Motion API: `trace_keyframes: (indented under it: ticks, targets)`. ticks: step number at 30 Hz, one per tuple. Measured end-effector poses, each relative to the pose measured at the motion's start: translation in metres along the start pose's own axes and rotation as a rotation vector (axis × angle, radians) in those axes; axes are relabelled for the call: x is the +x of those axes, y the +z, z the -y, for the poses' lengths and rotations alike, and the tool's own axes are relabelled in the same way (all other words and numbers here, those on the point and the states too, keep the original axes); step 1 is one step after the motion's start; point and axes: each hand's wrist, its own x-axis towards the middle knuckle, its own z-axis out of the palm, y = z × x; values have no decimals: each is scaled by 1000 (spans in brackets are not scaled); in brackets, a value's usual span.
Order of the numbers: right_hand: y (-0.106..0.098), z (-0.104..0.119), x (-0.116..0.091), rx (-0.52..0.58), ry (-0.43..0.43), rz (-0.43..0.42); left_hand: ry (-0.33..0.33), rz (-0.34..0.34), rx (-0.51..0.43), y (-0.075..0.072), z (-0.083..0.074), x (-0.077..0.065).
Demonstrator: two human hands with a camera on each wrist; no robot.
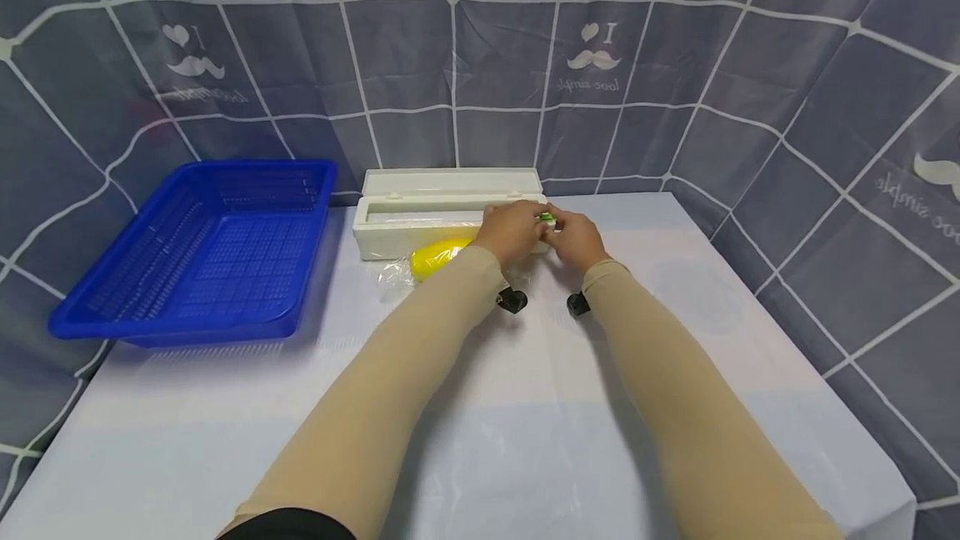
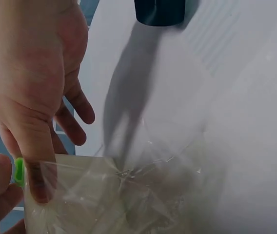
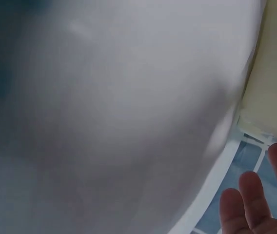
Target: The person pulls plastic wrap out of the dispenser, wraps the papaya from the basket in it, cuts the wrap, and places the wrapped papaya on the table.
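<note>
A long white box (image 1: 382, 242) stands at the back of the table with its hinged lid (image 1: 450, 182) raised. My left hand (image 1: 510, 230) is at its right end, thumb against the front wall and index finger behind it, pinching the wall. Clear plastic (image 2: 148, 195) lies over the front there. Beside the left thumb is a small bright green piece (image 2: 19, 171), pinched by my right hand (image 1: 577, 240); its other fingers (image 3: 255, 195) stay extended. In front of the box lies a rounded yellow thing (image 1: 435, 258) in clear plastic, partly hidden by my left arm.
A blue plastic basket (image 1: 187, 328) sits on the left of the white-covered table (image 1: 517, 448). Grey checked cloth (image 1: 495, 48) hangs behind and along both sides. Black wrist cameras (image 1: 512, 301) hang below both wrists.
</note>
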Motion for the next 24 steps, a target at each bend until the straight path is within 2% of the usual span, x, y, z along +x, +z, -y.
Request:
trace_keyframes:
  ticks: [5, 14, 21, 24]
  targets:
    - [3, 0, 0, 0, 5, 1, -11, 4, 12, 3, 0, 3]
    - [1, -2, -5, 28, 5, 3, -45, -51, 13, 9, 0, 7]
    - [-3, 1, -8, 33, 15, 17, -92, -98, -38, 14, -2, 10]
    - [-1, 3, -5, 41, 20, 25, -135, -110, -78, 13, -1, 10]
